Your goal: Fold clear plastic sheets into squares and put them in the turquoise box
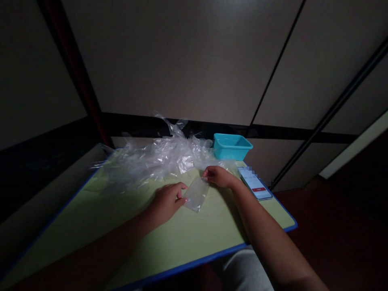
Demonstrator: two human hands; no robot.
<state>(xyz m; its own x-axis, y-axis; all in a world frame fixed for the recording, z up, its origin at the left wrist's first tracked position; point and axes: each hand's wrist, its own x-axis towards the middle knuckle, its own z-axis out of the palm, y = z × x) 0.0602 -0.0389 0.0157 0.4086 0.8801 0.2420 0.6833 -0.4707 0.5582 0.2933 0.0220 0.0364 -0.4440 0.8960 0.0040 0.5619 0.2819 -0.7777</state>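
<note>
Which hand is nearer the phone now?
Right: the right hand is left of the phone, at the far end of the plastic bag; the left hand is farther left, at the bag's left edge.

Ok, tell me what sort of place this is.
Probably a dim room in a home: a small blue-edged table stands close to large pale panels resembling wardrobe doors, with a phone and heaped clear plastic on it.

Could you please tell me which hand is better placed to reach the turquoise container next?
Probably the right hand: it is closer to the turquoise container, while the left hand is farther back, by the left edge of the clear bag.
</note>
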